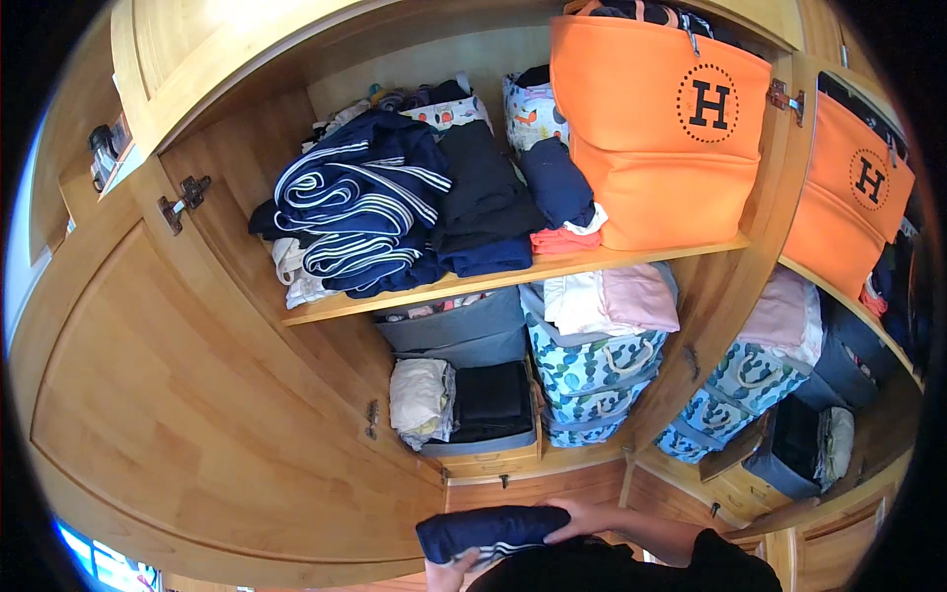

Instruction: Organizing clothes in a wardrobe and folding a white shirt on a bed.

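Observation:
Both my hands hold a folded navy garment with white stripes (pixel 492 529) low in the view, in front of my body. My left hand (pixel 450 571) grips its near left end, partly cut off by the picture's bottom. At the garment's right end, my right hand (pixel 581 518) has its fingers on the top and side. Above and beyond stands an open wooden wardrobe. Its upper shelf (pixel 518 276) bears a stack of navy clothes with white stripes (pixel 355 200), a pile of black folded clothes (pixel 484 192) and a navy folded garment (pixel 556 181).
A large orange storage bag (pixel 666 140) fills the shelf's right side. Below stand cactus-patterned storage bags (pixel 592 359) topped with a pink folded cloth (pixel 640 300), and a grey box (pixel 481 446) of folded clothes. An open wooden door (pixel 200 399) is at left; a mirrored door (pixel 784 355) at right.

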`<state>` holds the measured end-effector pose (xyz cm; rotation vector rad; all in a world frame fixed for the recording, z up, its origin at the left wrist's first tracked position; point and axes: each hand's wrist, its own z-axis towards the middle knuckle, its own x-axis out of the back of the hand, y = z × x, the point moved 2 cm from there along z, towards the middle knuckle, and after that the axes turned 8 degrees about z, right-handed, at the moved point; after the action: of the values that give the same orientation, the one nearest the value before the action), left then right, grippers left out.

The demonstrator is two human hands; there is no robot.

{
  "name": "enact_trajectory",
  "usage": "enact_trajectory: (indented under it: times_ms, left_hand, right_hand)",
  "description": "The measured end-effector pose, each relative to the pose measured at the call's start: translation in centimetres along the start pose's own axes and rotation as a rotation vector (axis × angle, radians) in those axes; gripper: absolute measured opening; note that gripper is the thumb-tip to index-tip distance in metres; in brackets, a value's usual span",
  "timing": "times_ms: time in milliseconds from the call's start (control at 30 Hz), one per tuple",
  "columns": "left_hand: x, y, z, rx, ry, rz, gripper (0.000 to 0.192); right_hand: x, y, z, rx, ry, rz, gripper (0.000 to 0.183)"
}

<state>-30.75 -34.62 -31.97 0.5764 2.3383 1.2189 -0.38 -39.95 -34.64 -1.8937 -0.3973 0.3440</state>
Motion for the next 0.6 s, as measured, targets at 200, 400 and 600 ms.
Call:
enact_trajectory:
  times_ms: [200,400,600]
  left_hand:
    - [1.4,1.1,2.2,-0.366,0.360,0.063,0.049]
    - [1.3,1.6,3.1,-0.029,0.457,0.068,0.029]
    - [1.2,5.6,2.4,-0.345,0.465,0.129,0.032]
  right_hand:
    - [-0.3,0.1,-0.3,-0.021,0.135,0.289,0.091]
    - [-2.6,4.8,-0.2,0.071,0.561,0.187,0.092]
    - [-0.1,-1.1,2.8,0.303,0.688,0.577,0.073]
